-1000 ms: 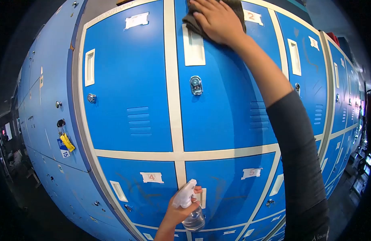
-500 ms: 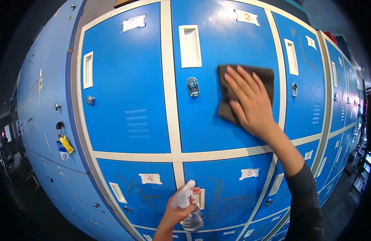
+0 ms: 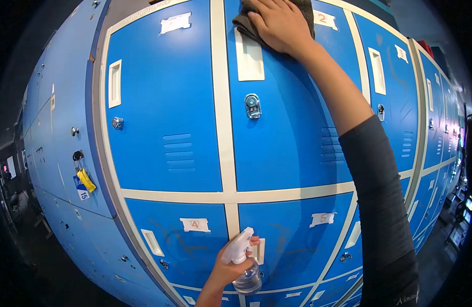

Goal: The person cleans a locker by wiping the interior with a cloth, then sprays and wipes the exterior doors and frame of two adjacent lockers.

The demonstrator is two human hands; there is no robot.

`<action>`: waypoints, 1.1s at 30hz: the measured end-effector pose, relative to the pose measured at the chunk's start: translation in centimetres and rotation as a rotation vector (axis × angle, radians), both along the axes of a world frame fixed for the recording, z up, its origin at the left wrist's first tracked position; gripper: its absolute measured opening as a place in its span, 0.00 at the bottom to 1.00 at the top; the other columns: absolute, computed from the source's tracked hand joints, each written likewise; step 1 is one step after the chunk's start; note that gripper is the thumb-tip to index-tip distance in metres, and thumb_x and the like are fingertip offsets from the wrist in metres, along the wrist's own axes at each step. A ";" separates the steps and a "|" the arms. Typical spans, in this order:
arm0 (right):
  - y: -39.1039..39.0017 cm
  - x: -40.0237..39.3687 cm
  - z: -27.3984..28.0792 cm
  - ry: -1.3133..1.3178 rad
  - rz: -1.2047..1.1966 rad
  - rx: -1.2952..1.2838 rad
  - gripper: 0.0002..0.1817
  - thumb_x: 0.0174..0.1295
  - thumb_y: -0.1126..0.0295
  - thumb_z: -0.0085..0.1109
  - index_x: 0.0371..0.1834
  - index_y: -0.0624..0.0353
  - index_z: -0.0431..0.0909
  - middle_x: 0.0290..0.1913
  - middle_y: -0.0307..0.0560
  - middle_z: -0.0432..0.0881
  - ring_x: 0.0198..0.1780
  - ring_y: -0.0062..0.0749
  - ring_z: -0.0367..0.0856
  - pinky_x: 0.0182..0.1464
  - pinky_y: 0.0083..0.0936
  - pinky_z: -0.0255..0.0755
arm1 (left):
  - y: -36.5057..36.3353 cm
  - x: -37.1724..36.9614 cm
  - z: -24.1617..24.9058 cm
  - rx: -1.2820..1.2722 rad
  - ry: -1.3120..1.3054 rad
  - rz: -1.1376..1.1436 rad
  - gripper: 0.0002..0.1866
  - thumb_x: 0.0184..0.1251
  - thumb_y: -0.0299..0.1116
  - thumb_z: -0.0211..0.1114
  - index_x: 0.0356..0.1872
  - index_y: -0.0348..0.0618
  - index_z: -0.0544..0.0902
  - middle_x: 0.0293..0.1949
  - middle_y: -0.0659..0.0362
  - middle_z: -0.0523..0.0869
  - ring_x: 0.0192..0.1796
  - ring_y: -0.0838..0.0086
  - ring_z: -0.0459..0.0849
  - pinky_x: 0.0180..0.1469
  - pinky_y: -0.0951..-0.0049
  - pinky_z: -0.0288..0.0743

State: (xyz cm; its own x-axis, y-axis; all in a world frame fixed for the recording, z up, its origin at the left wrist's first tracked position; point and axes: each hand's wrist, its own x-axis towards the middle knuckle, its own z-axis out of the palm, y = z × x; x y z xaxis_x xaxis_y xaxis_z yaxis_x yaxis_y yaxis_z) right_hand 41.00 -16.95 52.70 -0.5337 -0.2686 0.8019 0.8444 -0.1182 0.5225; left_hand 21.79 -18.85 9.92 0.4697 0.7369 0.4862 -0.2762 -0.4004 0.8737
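Note:
My right hand (image 3: 281, 24) presses a dark grey cloth (image 3: 248, 26) flat against the top of the blue locker door (image 3: 282, 138) labelled 2. The cloth overlaps the upper end of the white recessed handle (image 3: 250, 64). Below that handle sits a metal lock (image 3: 253, 106). Low in the view, my left hand (image 3: 226, 268) is wrapped round a clear spray bottle (image 3: 247, 282) with a white trigger head. It is held upright in front of the locker door labelled 5 (image 3: 297, 245).
More blue locker doors surround this one, including the door labelled 4 (image 3: 179, 250). A lighter blue cabinet (image 3: 57, 138) stands at left, with keys on a yellow and blue tag (image 3: 84, 183) hanging from its lock. A row of lockers (image 3: 431, 112) recedes at right.
My right hand has slid the cloth up and left, from the middle of door 2 to its top edge. My left hand still holds the spray bottle in nearly the same place.

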 end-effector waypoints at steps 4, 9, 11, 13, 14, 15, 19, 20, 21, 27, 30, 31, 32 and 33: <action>0.1 0.5 -2.0 -0.005 0.011 0.064 0.23 0.68 0.59 0.44 0.59 0.60 0.74 0.64 0.52 0.74 0.68 0.44 0.67 0.69 0.44 0.58 | 0.2 -0.1 -0.2 0.040 -0.014 -0.004 0.33 0.53 0.18 0.64 0.66 0.37 0.71 0.56 0.55 0.82 0.60 0.72 0.79 0.55 0.74 0.73; -2.4 3.5 -11.7 0.038 -0.069 -0.099 0.25 0.68 0.59 0.48 0.66 0.55 0.71 0.71 0.42 0.68 0.73 0.38 0.62 0.73 0.43 0.52 | 0.3 0.1 -0.4 0.044 -0.013 -0.007 0.33 0.53 0.19 0.64 0.66 0.37 0.71 0.56 0.56 0.83 0.60 0.71 0.79 0.56 0.74 0.73; -4.8 4.1 -16.4 0.070 -0.122 -0.244 0.27 0.66 0.60 0.50 0.67 0.55 0.70 0.72 0.43 0.66 0.74 0.39 0.60 0.73 0.43 0.51 | -0.1 0.1 0.1 0.030 0.015 0.018 0.33 0.52 0.19 0.64 0.66 0.37 0.71 0.56 0.56 0.82 0.61 0.71 0.79 0.56 0.73 0.73; -6.6 4.7 -20.7 0.100 -0.147 -0.370 0.29 0.63 0.61 0.52 0.68 0.56 0.69 0.73 0.43 0.65 0.75 0.39 0.58 0.74 0.44 0.50 | -0.2 0.1 0.3 0.033 0.026 0.027 0.34 0.52 0.20 0.64 0.66 0.38 0.71 0.56 0.56 0.82 0.61 0.70 0.80 0.56 0.72 0.74; -7.0 5.1 -21.8 0.099 -0.167 -0.393 0.29 0.63 0.61 0.52 0.69 0.55 0.68 0.73 0.43 0.65 0.75 0.39 0.58 0.74 0.43 0.50 | -0.3 0.0 0.2 0.040 0.024 0.023 0.34 0.52 0.20 0.64 0.66 0.38 0.71 0.56 0.56 0.82 0.61 0.70 0.80 0.56 0.72 0.74; -7.3 5.5 -22.5 0.095 -0.186 -0.414 0.30 0.62 0.61 0.53 0.69 0.55 0.68 0.73 0.42 0.65 0.75 0.39 0.57 0.74 0.43 0.50 | -0.2 0.0 0.2 0.048 0.019 0.021 0.34 0.52 0.21 0.64 0.66 0.38 0.71 0.56 0.56 0.83 0.61 0.70 0.80 0.56 0.72 0.74; -7.0 4.8 -19.5 0.063 -0.188 -0.396 0.29 0.63 0.60 0.52 0.68 0.55 0.69 0.73 0.42 0.65 0.75 0.38 0.58 0.73 0.42 0.51 | -0.2 -0.1 0.4 0.047 0.023 0.012 0.34 0.52 0.20 0.64 0.66 0.38 0.71 0.56 0.56 0.83 0.61 0.70 0.80 0.56 0.71 0.74; -6.3 4.6 -17.6 0.032 -0.174 -0.327 0.27 0.65 0.60 0.50 0.67 0.55 0.70 0.72 0.42 0.67 0.74 0.39 0.60 0.73 0.42 0.52 | -0.2 0.0 0.3 0.039 0.014 0.013 0.34 0.52 0.20 0.64 0.66 0.38 0.71 0.56 0.56 0.83 0.60 0.70 0.80 0.56 0.72 0.74; -5.3 4.4 -15.4 0.007 -0.160 -0.257 0.26 0.67 0.60 0.49 0.66 0.55 0.71 0.71 0.42 0.68 0.73 0.39 0.61 0.72 0.42 0.52 | -0.1 0.0 0.2 0.031 0.004 0.016 0.34 0.52 0.19 0.64 0.66 0.38 0.71 0.56 0.56 0.83 0.60 0.70 0.80 0.55 0.72 0.74; -0.7 0.8 -1.0 -0.085 -0.006 -0.028 0.22 0.69 0.59 0.43 0.59 0.61 0.74 0.63 0.54 0.75 0.67 0.45 0.69 0.68 0.42 0.59 | 0.1 0.1 0.0 0.018 0.053 0.034 0.34 0.52 0.18 0.64 0.66 0.37 0.71 0.56 0.56 0.83 0.60 0.70 0.80 0.55 0.72 0.76; 0.5 -0.6 1.2 -0.069 0.000 0.013 0.22 0.69 0.58 0.42 0.58 0.61 0.74 0.65 0.55 0.74 0.67 0.44 0.69 0.69 0.43 0.58 | 0.1 0.1 -0.1 0.050 0.060 0.053 0.34 0.52 0.18 0.64 0.65 0.37 0.72 0.56 0.56 0.83 0.60 0.70 0.80 0.56 0.72 0.76; 0.6 -0.7 1.1 -0.059 0.014 0.041 0.22 0.69 0.58 0.42 0.58 0.61 0.74 0.65 0.55 0.73 0.68 0.43 0.69 0.69 0.43 0.57 | 0.0 0.2 -0.1 0.054 0.049 0.052 0.34 0.52 0.18 0.64 0.65 0.37 0.72 0.56 0.56 0.83 0.60 0.70 0.80 0.55 0.72 0.76; 0.5 -0.2 0.5 -0.035 0.053 -0.043 0.24 0.69 0.57 0.42 0.59 0.61 0.74 0.67 0.55 0.71 0.70 0.47 0.65 0.71 0.45 0.55 | -0.1 0.2 0.0 0.056 0.039 0.050 0.33 0.52 0.18 0.64 0.65 0.37 0.72 0.56 0.55 0.83 0.60 0.70 0.80 0.55 0.73 0.76; 0.4 0.2 -0.9 -0.014 0.024 -0.018 0.24 0.69 0.58 0.43 0.62 0.59 0.72 0.68 0.51 0.71 0.71 0.44 0.64 0.71 0.43 0.54 | -0.1 0.2 0.1 0.062 0.026 0.049 0.33 0.52 0.17 0.63 0.65 0.37 0.72 0.56 0.55 0.83 0.60 0.70 0.80 0.55 0.73 0.76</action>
State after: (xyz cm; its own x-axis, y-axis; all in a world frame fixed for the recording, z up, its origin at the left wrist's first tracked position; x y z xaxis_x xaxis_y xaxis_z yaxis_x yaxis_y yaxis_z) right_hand 41.24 -16.51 51.84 -0.5385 -0.2671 0.7992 0.8395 -0.0883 0.5362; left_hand 21.95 -18.99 9.98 0.4468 0.7284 0.5195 -0.2327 -0.4661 0.8536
